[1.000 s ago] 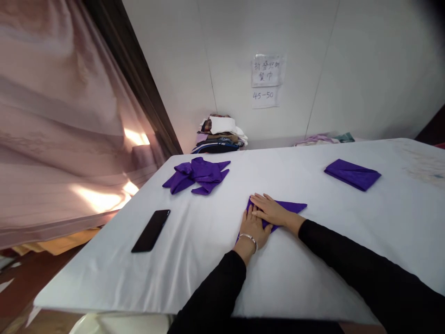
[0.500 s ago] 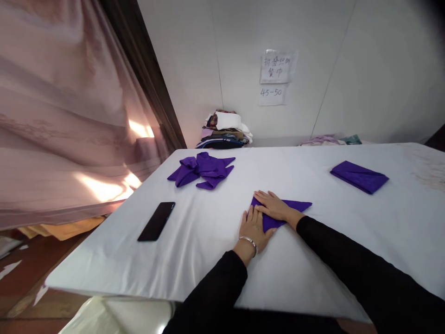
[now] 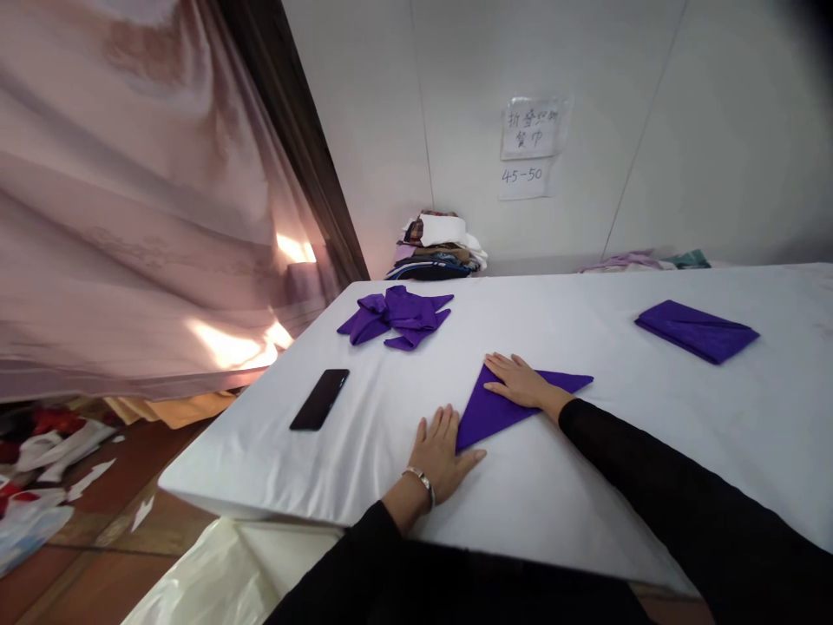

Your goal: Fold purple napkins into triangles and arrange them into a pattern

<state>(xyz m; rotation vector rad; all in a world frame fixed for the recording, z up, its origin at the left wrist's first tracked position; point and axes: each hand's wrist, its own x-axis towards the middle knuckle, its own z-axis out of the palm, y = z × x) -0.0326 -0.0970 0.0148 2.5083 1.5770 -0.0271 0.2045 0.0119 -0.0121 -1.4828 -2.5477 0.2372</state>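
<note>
A purple cloth napkin, folded into a triangle, lies flat on the white-covered table. My right hand rests palm down on its upper part, fingers stretched out. At the triangle's lower left corner is my left hand, laid flat with fingers extended; its fingertips are beside or touching the cloth's edge. A bracelet circles my left wrist.
Another purple cloth, folded into a shape with points, sits at the back left. A folded purple cloth lies at the right. A black phone is left of my hands. Stacked cloths stand behind the table.
My left hand has slid down and left off the triangle to its lower corner, uncovering more of the cloth. My right hand stays on the upper part. The view has shifted slightly left.
</note>
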